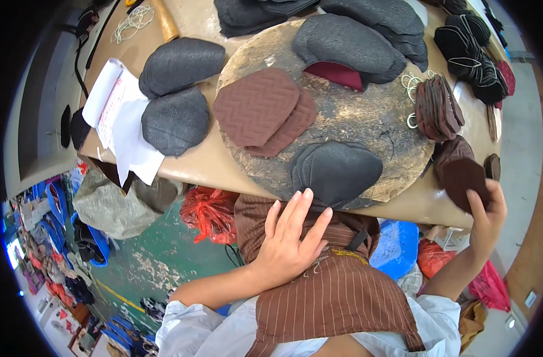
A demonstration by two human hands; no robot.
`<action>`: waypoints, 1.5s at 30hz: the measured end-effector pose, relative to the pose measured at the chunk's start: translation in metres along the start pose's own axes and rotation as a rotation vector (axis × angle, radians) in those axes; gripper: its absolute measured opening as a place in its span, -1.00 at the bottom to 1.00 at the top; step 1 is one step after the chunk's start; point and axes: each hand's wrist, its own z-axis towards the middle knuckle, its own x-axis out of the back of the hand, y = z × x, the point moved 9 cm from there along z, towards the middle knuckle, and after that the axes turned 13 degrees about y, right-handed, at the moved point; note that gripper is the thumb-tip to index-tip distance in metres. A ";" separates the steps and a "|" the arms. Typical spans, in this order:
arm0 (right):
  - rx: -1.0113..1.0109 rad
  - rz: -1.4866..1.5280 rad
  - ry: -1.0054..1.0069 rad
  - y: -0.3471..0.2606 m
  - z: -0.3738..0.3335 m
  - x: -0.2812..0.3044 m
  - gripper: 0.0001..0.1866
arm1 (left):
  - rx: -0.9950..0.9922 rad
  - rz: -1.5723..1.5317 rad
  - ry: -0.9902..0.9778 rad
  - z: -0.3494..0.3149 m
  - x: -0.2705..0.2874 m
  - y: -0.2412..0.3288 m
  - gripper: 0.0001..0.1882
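My left hand (290, 241) is at the near edge of the round wooden board (372, 125). Its fingers are stretched out and spread, with the tips beside a small stack of black cut pieces (341, 171); whether they touch it I cannot tell. Off to the right, my right hand (487, 214) grips a dark brown rounded piece (463, 181) by its near edge. More brown pieces (454, 152) lie just behind it. Two quilted brown pieces (256, 107) overlap on the left of the board. At its far right rim stands a bundle of brown pieces (439, 110) with pale string.
Black stacks (349, 44) lie on the board's far side, others (181, 64) to its left. Paper sheets (125, 119) hang over the table's left edge. Tied black bundles (470, 53) stand at far right. Below are a red plastic bag (209, 214) and a blue tub (396, 247).
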 end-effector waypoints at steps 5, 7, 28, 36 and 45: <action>0.031 0.167 -0.444 -0.049 -0.022 -0.136 -0.79 | 0.042 0.072 0.079 0.003 -0.004 -0.009 -0.27; -0.013 0.196 -0.521 -0.046 -0.027 -0.181 -0.81 | 0.030 0.117 0.066 0.004 -0.005 -0.012 -0.28; -0.228 0.187 -0.519 -0.019 -0.030 -0.216 -0.82 | 0.063 0.025 0.155 -0.009 0.010 -0.030 -0.60; -0.152 0.183 -0.461 -0.023 -0.033 -0.212 -0.83 | 0.109 -0.009 0.175 -0.011 0.019 -0.039 -0.65; -0.088 0.186 -0.412 -0.028 -0.036 -0.210 -0.85 | 0.025 0.004 0.129 -0.009 0.017 -0.032 -0.53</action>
